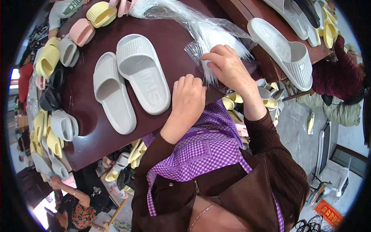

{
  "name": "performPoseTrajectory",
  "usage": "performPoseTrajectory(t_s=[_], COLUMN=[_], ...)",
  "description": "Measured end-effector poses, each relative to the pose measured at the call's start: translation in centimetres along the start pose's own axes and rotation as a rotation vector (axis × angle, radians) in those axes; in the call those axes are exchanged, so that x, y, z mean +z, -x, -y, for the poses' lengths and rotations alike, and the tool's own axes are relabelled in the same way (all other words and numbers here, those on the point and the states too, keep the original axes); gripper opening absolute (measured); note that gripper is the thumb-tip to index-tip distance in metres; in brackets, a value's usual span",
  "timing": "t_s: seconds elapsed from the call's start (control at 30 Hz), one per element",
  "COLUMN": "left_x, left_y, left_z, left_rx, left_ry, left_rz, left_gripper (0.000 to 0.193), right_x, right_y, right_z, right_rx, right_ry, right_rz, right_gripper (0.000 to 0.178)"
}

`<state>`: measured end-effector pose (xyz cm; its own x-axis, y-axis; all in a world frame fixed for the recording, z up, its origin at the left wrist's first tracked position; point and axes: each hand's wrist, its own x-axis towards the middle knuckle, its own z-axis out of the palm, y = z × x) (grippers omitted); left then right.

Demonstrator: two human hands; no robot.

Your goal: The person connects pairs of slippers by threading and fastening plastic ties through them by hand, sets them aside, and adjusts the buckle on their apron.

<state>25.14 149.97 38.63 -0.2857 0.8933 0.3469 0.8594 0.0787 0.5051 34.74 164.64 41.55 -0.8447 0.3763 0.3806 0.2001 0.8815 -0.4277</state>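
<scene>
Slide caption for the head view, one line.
Left hand beside two grey ribbed slide sandals, right hand near a fanned bundle of thin white strands, at a dark red-brown table.

free: tabletop [174,46] right of grey slippers [148,87] | block: plastic bag [164,11], extent unclear

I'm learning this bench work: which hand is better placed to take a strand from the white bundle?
Probably the right hand: in this view it overlaps the near part of the white bundle. The left hand looks farther from most of it, beside a grey slipper.
</scene>
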Motion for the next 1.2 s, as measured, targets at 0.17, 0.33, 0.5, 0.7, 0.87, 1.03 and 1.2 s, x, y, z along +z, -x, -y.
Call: performPoseTrajectory(t_s=[0.17, 0.33, 0.5, 0.7, 0.87, 1.03, 1.2], left_x=[-0.4, -1.9, -5.1, -10.1, -11.9, -11.4, -11.8], left_y=[-0.2, -0.3, -0.2, 0.6, 1.7, 2.5, 2.0], left_z=[0.1, -0.7, -1.6, -0.6, -0.1, 0.5, 0.3], left_rx=[-0.068, -0.120, -0.080, -0.061, 0.037, 0.210, 0.313], left_ry=[0.119, 0.289, 0.656, 0.789, 0.866, 0.999, 1.280], left_rz=[-0.018, 0.027, 0.213, 0.297, 0.308, 0.309, 0.339], left_gripper=[0.011, 0.007, 0.005, 0.006, 0.009, 0.005, 0.007], right_x=[0.2, 0.4, 0.5, 0.2, 0.3, 0.7, 0.4], right_y=[0.0, -0.1, -0.5, -1.2, -2.0, -2.9, -3.7], right_z=[-0.8, -1.3, -2.6, -3.5, -4.2, -5.7, -8.1], right_rx=[0.051, 0.052, 0.030, 0.066, 0.093, 0.067, 0.079], right_ry=[0.017, 0.022, 0.039, 0.056, 0.093, 0.147, 0.156], right_rz=[0.005, -0.022, -0.020, -0.046, -0.058, -0.072, -0.108], right_gripper=[0.026, 0.029, 0.032, 0.029, 0.025, 0.023, 0.019])
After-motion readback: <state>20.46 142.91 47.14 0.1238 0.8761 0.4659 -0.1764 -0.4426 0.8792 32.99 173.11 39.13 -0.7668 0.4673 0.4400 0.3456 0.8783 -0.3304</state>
